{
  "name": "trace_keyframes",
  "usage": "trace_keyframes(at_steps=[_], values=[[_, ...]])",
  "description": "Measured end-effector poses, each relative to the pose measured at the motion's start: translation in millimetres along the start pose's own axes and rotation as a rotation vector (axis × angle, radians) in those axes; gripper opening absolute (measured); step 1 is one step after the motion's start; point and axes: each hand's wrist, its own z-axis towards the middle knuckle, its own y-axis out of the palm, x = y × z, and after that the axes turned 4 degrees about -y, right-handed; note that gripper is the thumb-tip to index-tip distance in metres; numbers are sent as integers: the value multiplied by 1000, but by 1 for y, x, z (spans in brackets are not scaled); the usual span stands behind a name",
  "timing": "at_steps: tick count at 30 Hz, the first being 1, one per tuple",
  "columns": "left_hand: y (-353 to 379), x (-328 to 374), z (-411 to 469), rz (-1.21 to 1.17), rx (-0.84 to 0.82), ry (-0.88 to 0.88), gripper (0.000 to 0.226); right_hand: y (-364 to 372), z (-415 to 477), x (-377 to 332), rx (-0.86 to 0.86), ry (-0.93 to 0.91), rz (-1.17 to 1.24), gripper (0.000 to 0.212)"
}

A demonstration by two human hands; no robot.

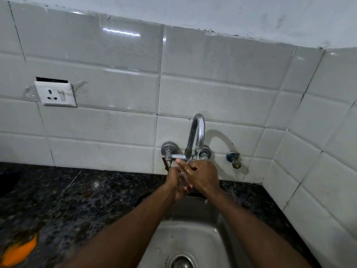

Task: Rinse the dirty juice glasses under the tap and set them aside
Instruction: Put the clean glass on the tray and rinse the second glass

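**Head view: both hands meet under the running tap**

Head camera looks down over a steel sink (173,235) set in a dark speckled counter (67,200). A curved chrome tap (197,128) comes out of the white tiled wall (116,122), and a thin stream of water (198,151) falls from its spout onto the hands just below.

The left hand (176,185) is turned palm-up towards the right, its fingers curled round a clear, wet glass (184,180). The glass sits between the two hands, above the back edge of the sink and right under the stream. Most of it is hidden, and only a pale, see-through patch shows.

The right hand (204,176) lies over the left one and touches it. Its index finger (181,164) sticks out straight towards the left, shiny with water, while the other fingers are folded in. Whether those folded fingers grip the glass cannot be told from here.

Both bare forearms reach up from the bottom edge across the basin, above the round drain (181,262).

A small blue-capped valve (234,159) sits on the wall to the right of the tap. A white socket (56,94) is fixed to the tiles well to the left. A blurred orange patch (19,252) lies on the counter at the lower left corner.
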Motion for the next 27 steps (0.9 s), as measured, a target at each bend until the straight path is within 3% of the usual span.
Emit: trace_keyframes(at_steps=[3, 5, 8, 11, 14, 19, 21, 25, 27], values=[[-4, -7, 5, 237, 60, -68, 42, -8, 10, 2, -13, -216, -210, 54], [-12, -4, 7, 406, 281, 27, 31, -14, 16, 3, -13, -387, -405, 53], [-26, 13, 5, 461, 550, 209, 26, -19, 22, -1, -3, -370, -415, 57], [-31, 30, -1, 646, 678, 348, 21, -14, 19, -1, -87, -459, -459, 62], [-27, 41, -5, 772, 708, 462, 11, -18, 16, -2, -29, -358, -374, 51], [-22, 39, 9, 886, 739, 562, 40, -17, 16, -4, -17, -467, -453, 59], [-25, 37, 14, 966, 753, 627, 37, -16, 17, -2, 26, -478, -459, 58], [-34, 51, 13, 1271, 593, 699, 24, -10, 16, -2, -7, -512, -524, 62], [-40, 56, 13, 1271, 504, 678, 25, -11, 17, -3, 59, -499, -524, 59]])
